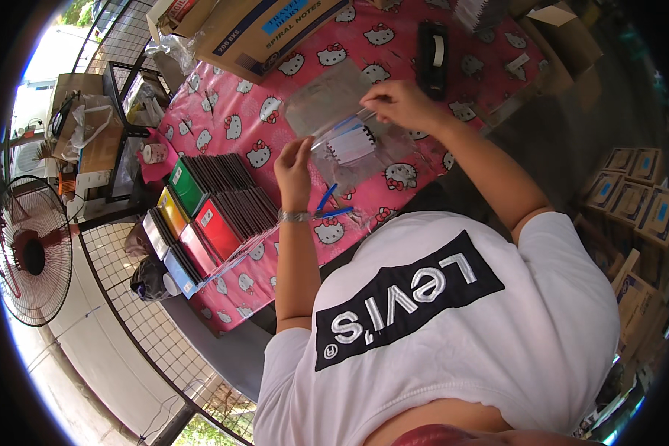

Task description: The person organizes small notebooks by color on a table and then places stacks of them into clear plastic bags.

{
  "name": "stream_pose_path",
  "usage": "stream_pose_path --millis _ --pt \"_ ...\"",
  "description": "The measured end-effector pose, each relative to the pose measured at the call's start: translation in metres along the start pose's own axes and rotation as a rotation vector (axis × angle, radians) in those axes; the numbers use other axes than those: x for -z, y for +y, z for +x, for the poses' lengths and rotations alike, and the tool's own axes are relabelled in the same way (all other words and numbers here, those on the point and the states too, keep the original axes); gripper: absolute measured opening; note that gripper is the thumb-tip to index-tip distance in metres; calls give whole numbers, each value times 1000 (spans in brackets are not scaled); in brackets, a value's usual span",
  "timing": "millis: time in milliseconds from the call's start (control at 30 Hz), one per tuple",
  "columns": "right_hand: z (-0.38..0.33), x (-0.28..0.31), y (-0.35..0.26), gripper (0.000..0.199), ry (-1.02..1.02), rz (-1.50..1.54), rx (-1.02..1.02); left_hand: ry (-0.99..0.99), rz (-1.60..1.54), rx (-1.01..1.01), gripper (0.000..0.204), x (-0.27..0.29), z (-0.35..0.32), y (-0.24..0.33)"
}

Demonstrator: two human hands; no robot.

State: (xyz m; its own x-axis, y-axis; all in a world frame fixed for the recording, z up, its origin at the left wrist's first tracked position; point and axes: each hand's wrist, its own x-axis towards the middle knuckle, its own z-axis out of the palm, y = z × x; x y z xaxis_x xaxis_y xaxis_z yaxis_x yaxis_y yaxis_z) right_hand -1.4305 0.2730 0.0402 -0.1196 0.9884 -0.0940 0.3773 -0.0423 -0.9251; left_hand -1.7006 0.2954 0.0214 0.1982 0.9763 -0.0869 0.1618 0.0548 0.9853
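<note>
My left hand [294, 172] and my right hand [403, 105] each pinch an edge of a clear plastic bag [321, 139], stretched between them above the table. Below it lies a small spiral notebook [351, 144] with white pages and black coils; whether it is inside the bag or under it, I cannot tell. More clear plastic sheets [321, 97] lie flat just beyond my hands. Close to my left wrist rests a blue-handled pair of scissors [333, 212], its blades hard to make out.
Rows of spiral notebooks [219, 229] with coloured covers stand at left on the pink patterned tablecloth [234, 128]. A cardboard box [275, 33] and a black tape dispenser [432, 61] occupy the far side. Boxes [632, 195] are stacked at right; a fan [31, 251] stands far left.
</note>
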Motion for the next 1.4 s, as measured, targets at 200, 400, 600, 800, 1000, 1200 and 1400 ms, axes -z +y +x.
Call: stream_pose_path --millis 200,400,600,800,1000,1200,1400 --pt "17 -34 58 53 -386 203 -94 -501 -798 346 39 -4 6 -72" --pt "31 -44 68 45 -392 95 17 -388 -495 422 34 -18 19 -79" --pt "37 -59 62 18 -116 -4 256 -128 418 -218 20 -33 28 -57" --pt "30 -52 56 20 -93 -80 406 -161 644 -191 30 -40 9 -15" --pt "2 -35 31 24 -171 -237 647 -322 604 -560 34 -21 -5 -18" --pt "4 -62 47 21 -46 -371 553 -87 561 -402 25 -31 -11 -46" --pt "1 -84 42 17 253 -645 333 51 263 95 22 -42 -6 -48"
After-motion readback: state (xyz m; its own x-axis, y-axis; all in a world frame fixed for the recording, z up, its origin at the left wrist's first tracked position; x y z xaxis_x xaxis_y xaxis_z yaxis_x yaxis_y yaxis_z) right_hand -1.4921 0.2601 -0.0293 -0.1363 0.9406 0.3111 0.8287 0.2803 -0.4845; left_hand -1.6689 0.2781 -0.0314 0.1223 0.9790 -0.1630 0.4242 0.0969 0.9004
